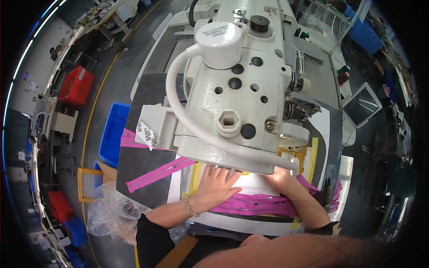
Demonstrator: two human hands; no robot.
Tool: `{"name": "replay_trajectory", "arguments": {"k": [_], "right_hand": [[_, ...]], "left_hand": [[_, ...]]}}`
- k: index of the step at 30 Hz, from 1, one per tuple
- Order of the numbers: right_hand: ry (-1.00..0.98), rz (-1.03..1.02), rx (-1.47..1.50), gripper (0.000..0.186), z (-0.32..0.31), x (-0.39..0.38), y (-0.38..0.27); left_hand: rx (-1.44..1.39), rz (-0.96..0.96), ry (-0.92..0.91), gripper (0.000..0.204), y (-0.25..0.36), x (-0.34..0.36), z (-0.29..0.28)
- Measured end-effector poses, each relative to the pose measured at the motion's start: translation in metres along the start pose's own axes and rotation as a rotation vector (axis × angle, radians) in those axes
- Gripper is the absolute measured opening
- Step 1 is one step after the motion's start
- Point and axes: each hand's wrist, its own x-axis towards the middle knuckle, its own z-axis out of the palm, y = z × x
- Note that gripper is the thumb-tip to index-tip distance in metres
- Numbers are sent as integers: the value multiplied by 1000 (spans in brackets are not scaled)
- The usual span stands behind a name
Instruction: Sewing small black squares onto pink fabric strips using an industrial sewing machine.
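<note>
A large white industrial sewing machine head (232,102) fills the middle of the view, over the work surface. My left hand (216,187) is open, palm down on the white sheet (255,183) at the machine's front edge; its fingertips reach partly under the head. My right hand (282,179) is at the right of the same sheet, its fingers hidden by the machine head and white hose (214,139). Several magenta zippers (254,204) lie across the near side, between my wrists. Another magenta zipper (161,174) slants out to the left of my left hand.
A blue bin (107,134) stands left of the table, with a clear plastic bag (109,210) nearer me. A red crate (77,85) is farther left. Thread spools (343,75) and a tilted screen (363,105) are at the right. Yellow strips (314,156) edge the work area.
</note>
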Motion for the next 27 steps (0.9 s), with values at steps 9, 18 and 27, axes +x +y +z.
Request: {"name": "replay_trajectory", "arguments": {"k": [9, 18, 27], "right_hand": [[33, 111, 53, 25, 0, 0, -6], [-100, 172, -60, 26, -1, -4, -8], [-70, 224, 15, 28, -1, -2, -13]], "left_hand": [[-45, -11, 14, 59, 1, -1, 0], [-91, -5, -27, 61, -2, -1, -1], [-108, -16, -11, 60, -1, -1, 0]]}}
